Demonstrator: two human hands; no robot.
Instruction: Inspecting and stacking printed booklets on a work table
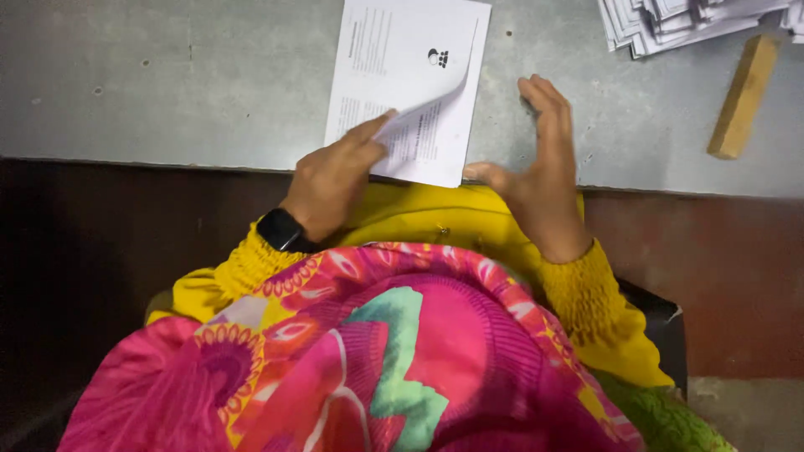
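Observation:
A white printed paper sheet [402, 59] lies on the grey table [167, 84], its near right part curling up in a fold. My left hand [335, 176], with a black watch on the wrist, presses its fingers on the sheet's near edge under the lifted flap. To the right of the sheet, my right hand [540, 167] rests flat on the table with fingers spread apart, the thumb near the paper's corner. It holds nothing.
A pile of folded white papers [678, 21] lies at the far right corner. A wooden block [744, 96] lies just below it. The table's near edge runs above a dark brown front panel; yellow sleeves and pink patterned cloth fill the foreground.

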